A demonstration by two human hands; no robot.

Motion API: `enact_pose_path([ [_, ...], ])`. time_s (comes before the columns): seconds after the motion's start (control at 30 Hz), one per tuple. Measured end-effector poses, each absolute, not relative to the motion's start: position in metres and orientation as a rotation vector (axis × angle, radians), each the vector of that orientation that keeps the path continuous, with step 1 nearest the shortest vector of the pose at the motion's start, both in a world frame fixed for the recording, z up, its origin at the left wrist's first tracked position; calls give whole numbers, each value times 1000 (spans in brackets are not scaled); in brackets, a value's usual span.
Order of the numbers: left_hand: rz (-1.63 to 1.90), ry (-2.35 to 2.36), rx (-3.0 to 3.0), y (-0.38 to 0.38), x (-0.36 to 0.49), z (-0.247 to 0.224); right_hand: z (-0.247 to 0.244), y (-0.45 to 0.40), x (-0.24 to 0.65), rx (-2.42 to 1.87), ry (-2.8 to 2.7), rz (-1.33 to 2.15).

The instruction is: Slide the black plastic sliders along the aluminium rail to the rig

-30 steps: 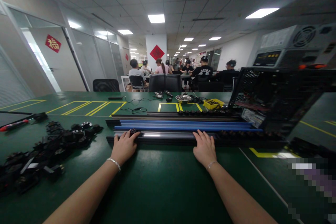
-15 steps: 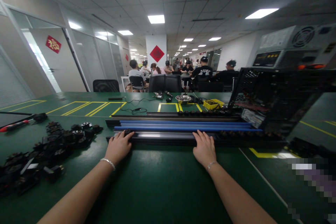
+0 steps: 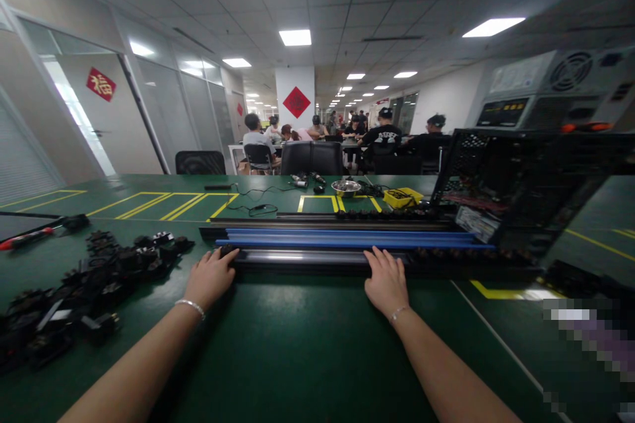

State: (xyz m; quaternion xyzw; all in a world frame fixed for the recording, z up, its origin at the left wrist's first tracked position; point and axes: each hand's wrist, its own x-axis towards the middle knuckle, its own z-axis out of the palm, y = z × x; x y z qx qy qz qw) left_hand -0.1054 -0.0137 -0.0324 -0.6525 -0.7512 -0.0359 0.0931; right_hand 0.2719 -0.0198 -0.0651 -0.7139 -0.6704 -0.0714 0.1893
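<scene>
In front of me a long black rail [image 3: 302, 256] with a shiny grey channel lies crosswise on the green table. My left hand [image 3: 211, 277] is at its left end, fingers closed around a small black part [image 3: 227, 250] that sits on the rail. Most of that part is hidden by the fingers. Farther right, my right hand [image 3: 387, 279] rests on the rail with fingers extended, holding nothing. Several similar black parts [image 3: 456, 255] line the rail's right stretch. Just behind runs a blue rail [image 3: 347, 237]. A heap of loose black parts [image 3: 119, 271] lies left of my left hand.
An open computer case [image 3: 526, 192] stands at the right, with power supplies [image 3: 540, 89] on top. Behind the rails are a metal bowl [image 3: 346, 187], a yellow tray [image 3: 401, 197] and cables. A red-handled screwdriver [image 3: 27, 238] lies far left. People sit at tables beyond.
My left hand has slid left along the black rail, and the small black part has moved left with it. The right hand and the rails have stayed in place.
</scene>
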Motion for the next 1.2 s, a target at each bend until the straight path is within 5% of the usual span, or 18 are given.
enact_pose_path([
  [1.2, -101, -2441, -1686, -6, -194, -36, -64, -20, 272, -2000, -1888, -189],
])
